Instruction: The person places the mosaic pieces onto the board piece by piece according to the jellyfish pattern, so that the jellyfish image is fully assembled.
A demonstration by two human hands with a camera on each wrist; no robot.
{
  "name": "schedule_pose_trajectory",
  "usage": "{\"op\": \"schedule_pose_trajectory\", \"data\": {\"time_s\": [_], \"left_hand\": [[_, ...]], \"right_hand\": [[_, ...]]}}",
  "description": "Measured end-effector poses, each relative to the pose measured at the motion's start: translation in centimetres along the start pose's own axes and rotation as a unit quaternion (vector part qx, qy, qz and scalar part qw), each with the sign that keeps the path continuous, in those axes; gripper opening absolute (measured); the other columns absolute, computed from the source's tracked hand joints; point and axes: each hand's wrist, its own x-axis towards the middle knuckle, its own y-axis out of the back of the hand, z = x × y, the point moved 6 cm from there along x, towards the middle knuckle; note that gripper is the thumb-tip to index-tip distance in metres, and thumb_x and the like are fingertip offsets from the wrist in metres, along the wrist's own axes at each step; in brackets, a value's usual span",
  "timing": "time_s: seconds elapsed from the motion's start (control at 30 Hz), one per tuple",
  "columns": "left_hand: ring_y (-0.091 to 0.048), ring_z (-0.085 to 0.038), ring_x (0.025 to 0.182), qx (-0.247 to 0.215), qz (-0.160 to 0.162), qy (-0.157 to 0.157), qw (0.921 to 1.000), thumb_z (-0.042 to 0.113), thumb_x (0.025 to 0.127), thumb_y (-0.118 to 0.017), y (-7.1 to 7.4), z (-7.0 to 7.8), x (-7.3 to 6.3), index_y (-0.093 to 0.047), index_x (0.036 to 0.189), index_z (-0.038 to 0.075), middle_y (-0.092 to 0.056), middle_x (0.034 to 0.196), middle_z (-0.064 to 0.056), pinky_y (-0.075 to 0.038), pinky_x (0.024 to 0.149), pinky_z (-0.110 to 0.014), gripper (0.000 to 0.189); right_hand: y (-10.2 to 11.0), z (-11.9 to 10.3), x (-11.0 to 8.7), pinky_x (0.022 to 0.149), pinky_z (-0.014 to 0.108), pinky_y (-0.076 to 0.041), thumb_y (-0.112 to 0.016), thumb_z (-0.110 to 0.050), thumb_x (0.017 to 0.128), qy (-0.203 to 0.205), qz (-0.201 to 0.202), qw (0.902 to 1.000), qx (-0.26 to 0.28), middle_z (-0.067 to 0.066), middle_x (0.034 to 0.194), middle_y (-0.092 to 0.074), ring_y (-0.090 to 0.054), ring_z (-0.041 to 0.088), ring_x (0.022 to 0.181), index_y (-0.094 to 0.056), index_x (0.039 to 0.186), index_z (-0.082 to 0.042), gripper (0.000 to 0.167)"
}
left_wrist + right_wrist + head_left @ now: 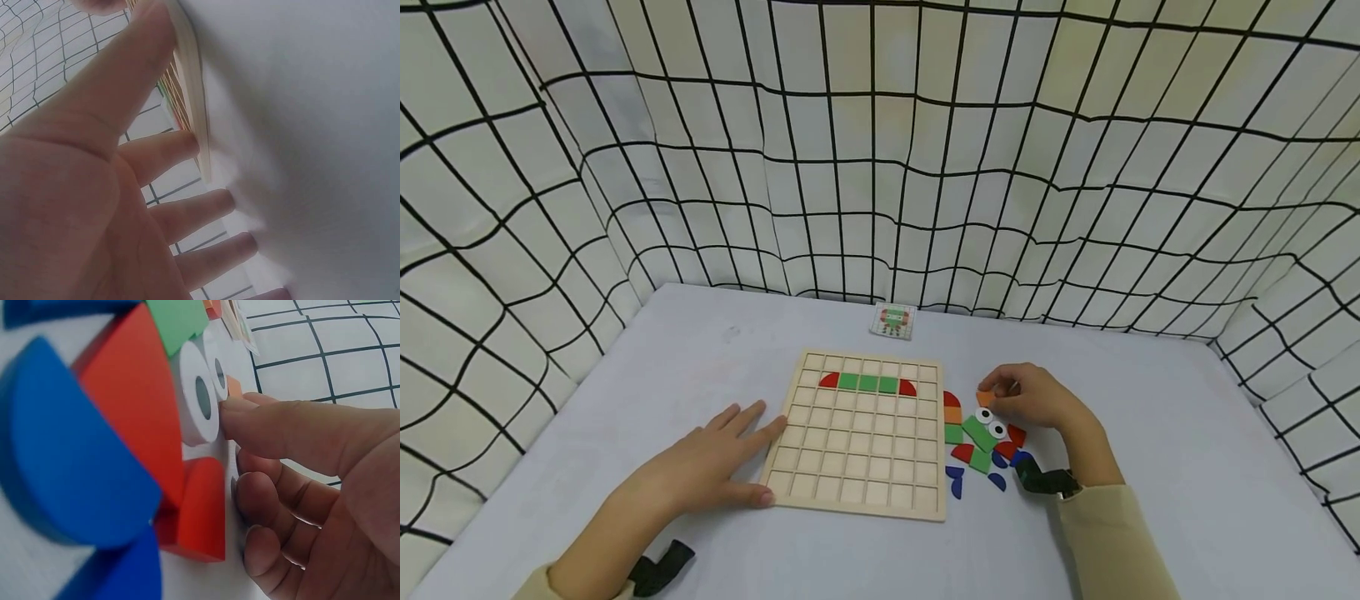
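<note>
A wooden grid board (856,442) lies on the white table, with a row of green squares (868,382) between two red quarter-round pieces near its top. My left hand (711,467) is spread flat, thumb and index fingertip at the board's left edge; the left wrist view shows the straight fingers (169,153) along that edge. Right of the board, my right hand (1036,395) pinches a small orange piece (985,398) between thumb and fingers. In the right wrist view the thumb partly hides that orange piece (234,386), close beside the white eye discs (199,400).
Loose pieces lie right of the board: a green block (978,433), a red piece (1016,435), blue half-rounds (997,481) and several others. A pattern card (892,321) lies at the table's back. Black-lined netting (872,183) rises behind and at both sides.
</note>
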Motion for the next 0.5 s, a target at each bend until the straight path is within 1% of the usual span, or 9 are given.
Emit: {"op": "schedule_pose_trajectory", "data": {"time_s": [0.23, 0.37, 0.5], "left_hand": [[-0.027, -0.054, 0.143, 0.004, 0.001, 0.000, 1.0000, 0.068, 0.077, -0.070, 0.02, -0.03, -0.10, -0.040, 0.154, 0.020, -0.030, 0.160, -0.022, -0.035, 0.103, -0.071, 0.095], [-0.027, -0.054, 0.143, 0.005, -0.001, 0.000, 1.0000, 0.068, 0.078, -0.070, 0.02, -0.04, -0.06, -0.040, 0.154, 0.020, -0.030, 0.160, -0.022, -0.035, 0.103, -0.071, 0.095], [-0.027, -0.054, 0.143, 0.007, 0.000, 0.000, 1.0000, 0.067, 0.078, -0.070, 0.06, -0.05, 0.00, -0.039, 0.155, 0.019, -0.029, 0.160, -0.022, -0.035, 0.103, -0.072, 0.095]], "right_hand": [[-0.10, -0.02, 0.07, 0.074, 0.033, -0.050, -0.069, -0.010, 0.085, -0.014, 0.011, 0.9998, -0.006, 0.004, 0.098, -0.060, -0.054, 0.024, 0.093, -0.067, 0.102, -0.018, 0.018], [-0.09, -0.13, 0.07, 0.074, 0.033, -0.053, -0.071, -0.009, 0.085, -0.017, 0.014, 0.9998, 0.002, 0.005, 0.099, -0.061, -0.055, 0.025, 0.092, -0.063, 0.099, -0.016, 0.018], [-0.10, -0.43, 0.09, 0.075, 0.033, -0.052, -0.072, -0.010, 0.086, -0.009, 0.010, 0.9999, 0.008, 0.006, 0.098, -0.061, -0.055, 0.025, 0.092, -0.061, 0.099, -0.014, 0.017]]}}
